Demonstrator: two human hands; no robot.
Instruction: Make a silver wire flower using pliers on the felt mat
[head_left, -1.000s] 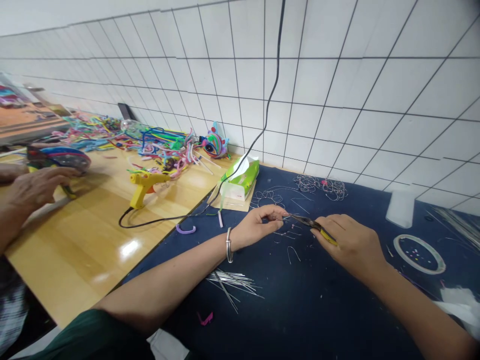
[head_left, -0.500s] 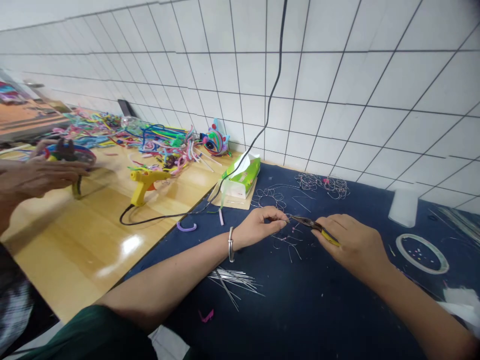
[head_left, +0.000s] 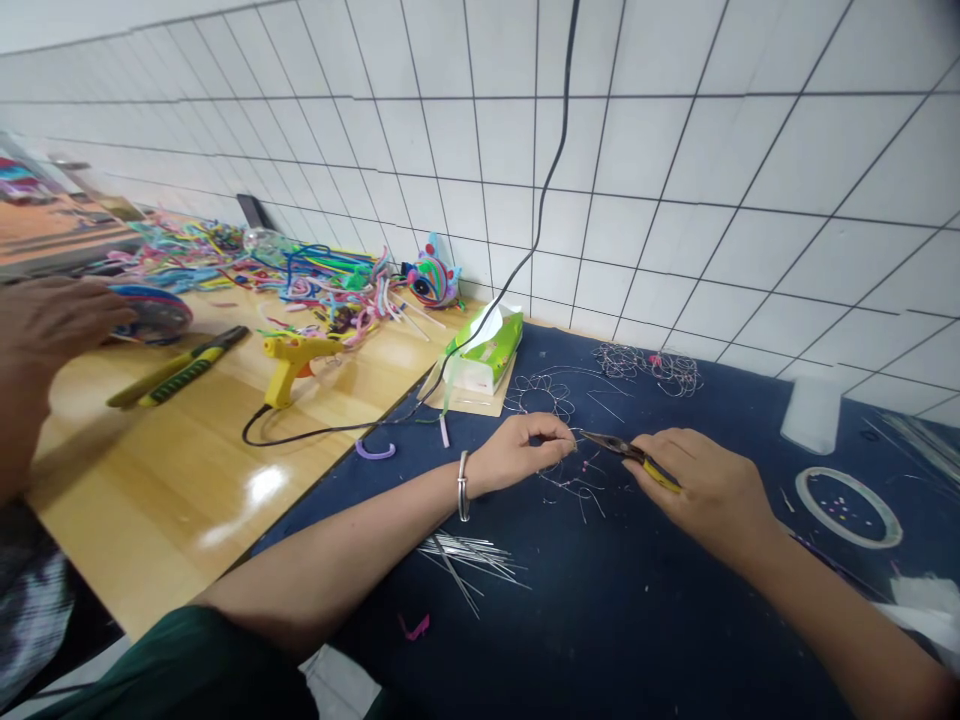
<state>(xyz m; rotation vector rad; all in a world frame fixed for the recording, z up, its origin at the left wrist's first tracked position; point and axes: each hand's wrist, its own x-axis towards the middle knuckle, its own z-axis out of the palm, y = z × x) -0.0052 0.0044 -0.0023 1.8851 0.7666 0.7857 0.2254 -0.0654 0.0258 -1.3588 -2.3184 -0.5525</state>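
Note:
My left hand (head_left: 517,452) is pinched shut on a thin piece of wire (head_left: 571,478) over the dark blue cloth (head_left: 600,610). A silver bangle sits on that wrist. My right hand (head_left: 709,490) is closed round small pliers (head_left: 622,450) with yellow handles. The plier tips meet the wire just beside my left fingertips. Short bent wire bits lie under both hands.
A bundle of straight wire pieces (head_left: 465,555), a green tissue pack (head_left: 484,355), wire tangles (head_left: 649,367) and a tape ring (head_left: 847,505) lie on the cloth. On the wooden table (head_left: 150,470) are a yellow glue gun (head_left: 292,362), a yellow-black tool (head_left: 176,367), coloured pipe cleaners (head_left: 315,280) and another person's hand (head_left: 45,325).
My hands have barely moved, still working the wire with the pliers. The other person at the left set a yellow-black tool down on the wooden table and drew the hand back.

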